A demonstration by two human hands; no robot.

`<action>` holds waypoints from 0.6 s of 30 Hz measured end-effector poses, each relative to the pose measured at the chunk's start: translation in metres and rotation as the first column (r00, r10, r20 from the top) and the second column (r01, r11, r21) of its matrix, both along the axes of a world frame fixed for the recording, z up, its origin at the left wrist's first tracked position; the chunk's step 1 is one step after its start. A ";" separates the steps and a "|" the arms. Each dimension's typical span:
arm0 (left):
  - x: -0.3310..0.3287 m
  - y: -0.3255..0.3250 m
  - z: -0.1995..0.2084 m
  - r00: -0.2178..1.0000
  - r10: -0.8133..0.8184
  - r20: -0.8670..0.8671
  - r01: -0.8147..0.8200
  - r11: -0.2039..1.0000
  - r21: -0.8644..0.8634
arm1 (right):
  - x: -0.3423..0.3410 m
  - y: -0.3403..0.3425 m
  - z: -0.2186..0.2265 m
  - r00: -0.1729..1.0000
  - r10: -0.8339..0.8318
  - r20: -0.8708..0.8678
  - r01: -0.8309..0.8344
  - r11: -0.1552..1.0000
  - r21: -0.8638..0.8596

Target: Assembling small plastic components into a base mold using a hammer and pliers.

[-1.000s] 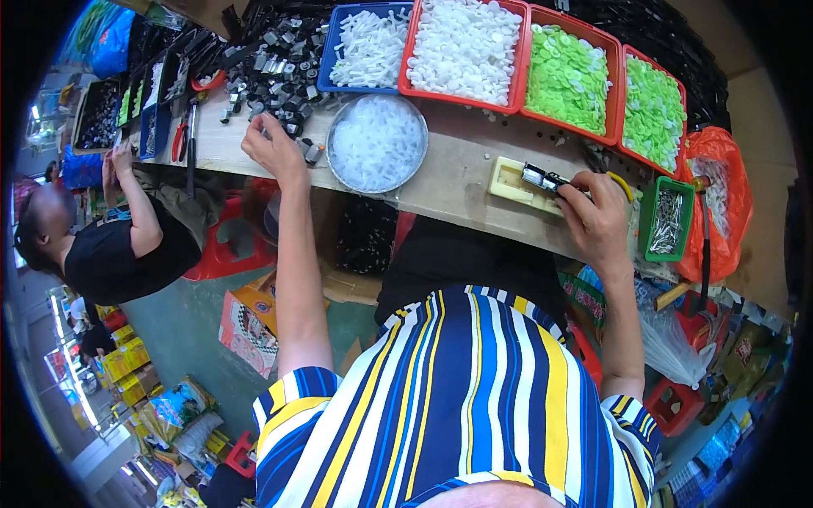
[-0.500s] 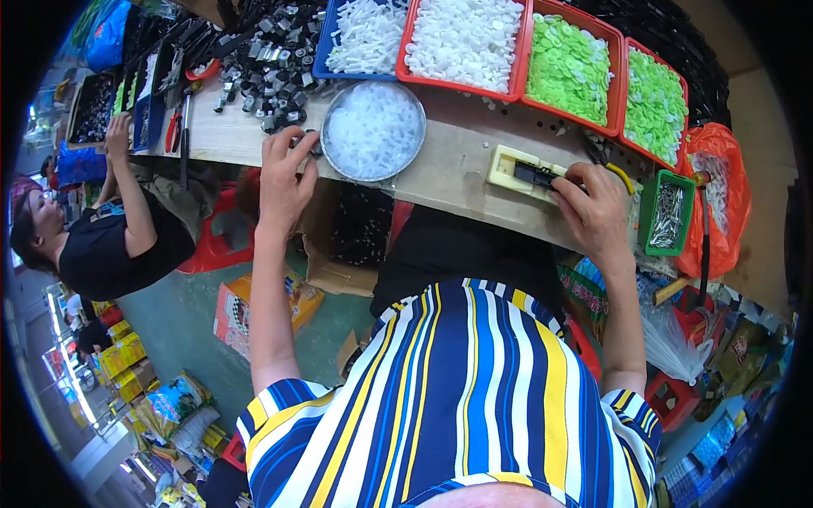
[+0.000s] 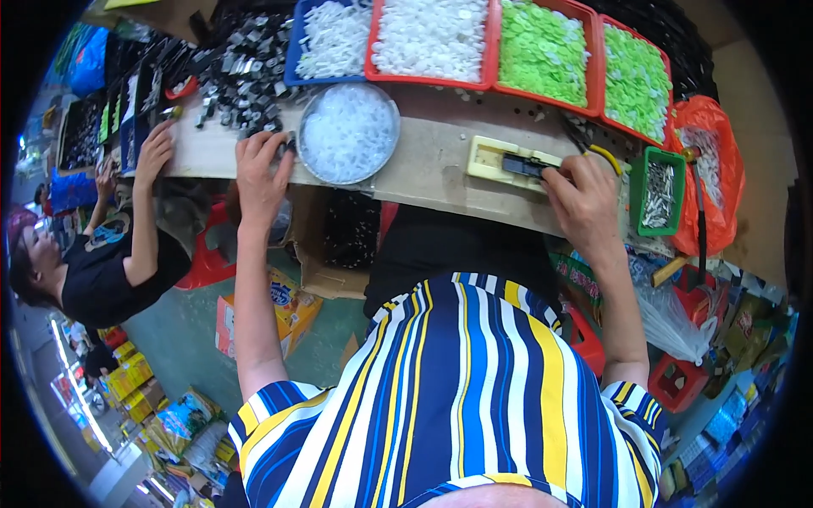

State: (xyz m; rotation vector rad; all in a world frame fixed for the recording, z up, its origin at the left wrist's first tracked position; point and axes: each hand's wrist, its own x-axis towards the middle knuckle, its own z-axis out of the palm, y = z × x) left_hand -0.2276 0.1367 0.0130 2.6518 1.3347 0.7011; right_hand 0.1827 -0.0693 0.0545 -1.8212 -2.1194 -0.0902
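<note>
My left hand [image 3: 262, 173] rests at the near edge of the wooden bench, its fingertips on a small dark metal piece [image 3: 286, 146] beside a round metal bowl [image 3: 349, 131] of clear white plastic parts. A heap of dark metal parts [image 3: 241, 80] lies just beyond it. My right hand [image 3: 584, 199] presses on a black part [image 3: 523, 164] seated in a cream-yellow jig block [image 3: 500, 161] on the bench. Whether the left fingers hold the piece or only touch it is unclear.
Along the back stand a blue tray [image 3: 332, 38] and a red tray [image 3: 430, 38] of white parts, and two red trays of green parts [image 3: 546, 51]. A small green bin [image 3: 659, 193] of metal pins and an orange bag [image 3: 716, 169] sit right. A co-worker's hand [image 3: 154, 152] rests at left.
My left hand has drawn back from the heap of dark parts toward the bench's near edge beside the bowl. My right hand stays on the jig.
</note>
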 end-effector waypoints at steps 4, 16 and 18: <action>0.014 -0.008 0.017 0.997 -0.063 -0.043 0.064 0.998 0.028 | -0.003 0.006 -0.003 0.995 0.045 0.084 -0.045 0.999 0.000; 0.010 0.011 0.012 0.993 -0.094 -0.078 0.090 0.995 -0.051 | -0.012 0.015 -0.001 0.989 0.120 0.085 -0.113 0.991 -0.077; 0.008 0.017 0.009 0.994 -0.080 -0.075 0.076 0.995 -0.058 | -0.016 0.020 -0.004 0.986 0.145 0.081 -0.139 0.988 -0.074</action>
